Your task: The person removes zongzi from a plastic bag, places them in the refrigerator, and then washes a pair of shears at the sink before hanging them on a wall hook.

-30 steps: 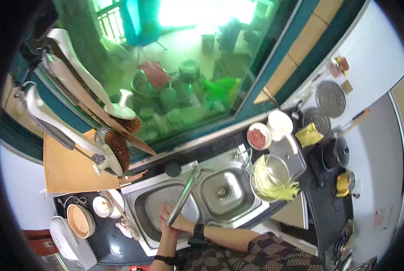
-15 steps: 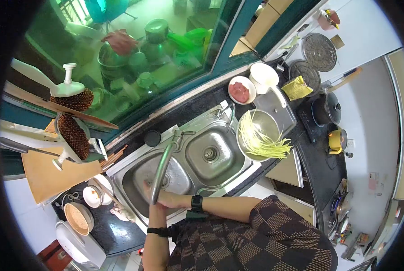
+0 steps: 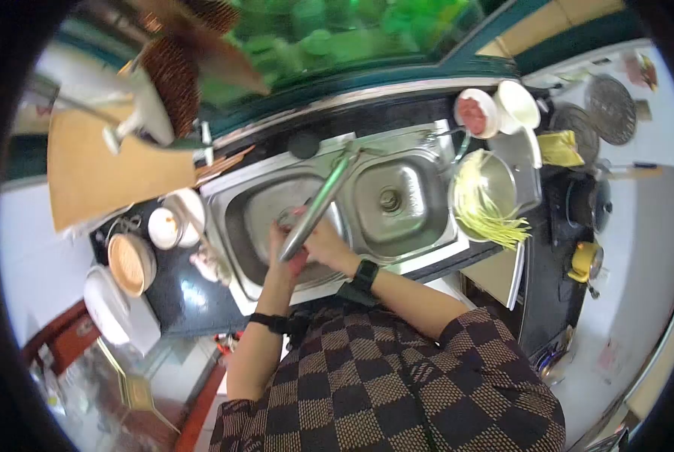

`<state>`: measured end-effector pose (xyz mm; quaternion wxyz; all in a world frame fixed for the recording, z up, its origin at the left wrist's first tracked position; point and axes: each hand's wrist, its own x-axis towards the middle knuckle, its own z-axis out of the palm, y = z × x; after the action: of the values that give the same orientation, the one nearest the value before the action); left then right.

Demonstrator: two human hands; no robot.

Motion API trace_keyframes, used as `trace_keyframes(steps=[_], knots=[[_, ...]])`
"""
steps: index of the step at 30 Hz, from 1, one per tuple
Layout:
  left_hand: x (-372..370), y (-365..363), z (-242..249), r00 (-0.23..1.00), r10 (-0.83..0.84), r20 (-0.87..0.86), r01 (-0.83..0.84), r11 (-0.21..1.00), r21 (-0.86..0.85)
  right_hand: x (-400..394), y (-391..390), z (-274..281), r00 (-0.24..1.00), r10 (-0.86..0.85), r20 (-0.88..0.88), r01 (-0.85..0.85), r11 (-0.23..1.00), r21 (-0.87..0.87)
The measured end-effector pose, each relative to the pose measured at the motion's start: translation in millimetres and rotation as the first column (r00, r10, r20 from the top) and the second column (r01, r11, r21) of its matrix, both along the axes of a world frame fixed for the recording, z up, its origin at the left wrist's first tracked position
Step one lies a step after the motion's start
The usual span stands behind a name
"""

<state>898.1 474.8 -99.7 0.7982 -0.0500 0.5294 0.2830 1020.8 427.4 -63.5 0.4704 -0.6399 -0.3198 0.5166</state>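
Both of my hands are over the left basin of the steel double sink, close together beneath the faucet spout. My left hand is partly hidden by the spout, and its fingers are hard to make out. Just right of the spout, my right hand reaches in from the right, its fingers blurred and partly covered. Whether either hand holds something cannot be seen. The right basin shows its drain.
Right of the sink are a metal bowl with yellow-green stalks and a bowl of red meat. At the left stand a cutting board, a tan bowl and a white bowl.
The head view has turned and shifted. My hands, crossed close together at the basin's near edge before, are now farther in and slightly apart, on either side of the spout.
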Motion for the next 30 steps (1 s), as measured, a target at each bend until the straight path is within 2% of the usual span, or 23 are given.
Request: trace_keyframes(steps=[1,3,4,5,6,7,8,9,10,11,12,14,15,17,18,20,22,24,25,28,30], knots=[[-2,-5,16,0.999,-0.030,-0.034,0.030,1.000,0.004,1,-3,2,0.992,-0.066,0.108,0.069,0.997,-0.019],[-7,-11,29,0.991,0.032,0.130,-0.038,0.998,0.042,-2,-2,-24,0.898,-0.201,0.391,0.185,0.980,0.078],[-7,-14,41,0.992,0.044,0.119,-0.049,0.998,0.041,-2,-5,-28,0.905,-0.190,0.381,0.175,0.982,0.075],[-4,-15,52,0.990,0.059,0.126,-0.064,0.997,0.035,1,-6,-32,0.990,-0.113,0.089,0.121,0.989,-0.088],[-1,-13,65,0.988,0.071,0.135,-0.076,0.997,0.031,5,-5,-33,0.973,-0.070,-0.219,0.019,0.974,-0.226],[0,-13,76,0.989,0.074,0.131,-0.079,0.996,0.034,9,-3,-21,0.972,-0.066,-0.223,0.015,0.975,-0.224],[0,-14,88,0.994,-0.007,0.108,-0.002,0.997,0.075,12,-2,-9,0.847,-0.150,-0.511,-0.013,0.953,-0.302],[1,-14,98,0.993,-0.084,0.083,0.074,0.991,0.115,14,0,1,0.634,-0.243,-0.734,-0.068,0.928,-0.366],[0,-15,106,0.994,-0.076,0.080,0.066,0.991,0.114,10,-1,-1,0.650,-0.265,-0.712,-0.034,0.926,-0.375],[0,-16,115,0.984,-0.168,0.050,0.160,0.977,0.141,10,-1,-3,0.650,-0.259,-0.714,-0.044,0.925,-0.376],[-1,-16,120,0.966,-0.259,0.017,0.253,0.953,0.168,14,1,-8,0.592,-0.207,-0.779,-0.113,0.935,-0.335],[-6,-12,129,0.954,-0.297,0.031,0.289,0.945,0.151,22,-3,-16,0.451,-0.168,-0.877,-0.186,0.943,-0.277],[-9,-11,131,0.938,-0.343,0.051,0.333,0.933,0.136,20,-1,-7,0.448,-0.164,-0.879,-0.195,0.942,-0.275],[-19,-14,124,0.931,-0.355,0.080,0.342,0.929,0.140,19,5,11,0.577,-0.224,-0.785,-0.132,0.924,-0.360],[-24,-16,121,0.920,-0.375,0.113,0.358,0.923,0.141,16,1,-7,0.530,-0.200,-0.824,-0.169,0.927,-0.334],[-31,-15,119,0.931,-0.353,0.097,0.345,0.934,0.092,15,-4,-24,0.519,-0.161,-0.839,-0.203,0.931,-0.304],[-34,-14,114,0.941,-0.328,0.080,0.325,0.944,0.048,18,-1,-18,0.508,-0.117,-0.853,-0.239,0.933,-0.270],[-38,-12,113,0.928,-0.339,0.158,0.322,0.939,0.121,20,1,-10,0.651,-0.097,-0.753,-0.210,0.930,-0.301],[-39,-10,114,0.931,-0.331,0.152,0.315,0.942,0.120,20,3,-6,0.648,-0.091,-0.756,-0.220,0.929,-0.299],[-40,-8,109,0.946,-0.265,0.188,0.250,0.963,0.100,20,11,8,0.693,0.004,-0.721,-0.208,0.959,-0.194],[-42,-8,90,0.982,-0.121,0.144,0.106,0.989,0.108,19,17,18,0.689,0.036,-0.724,-0.237,0.955,-0.179]])
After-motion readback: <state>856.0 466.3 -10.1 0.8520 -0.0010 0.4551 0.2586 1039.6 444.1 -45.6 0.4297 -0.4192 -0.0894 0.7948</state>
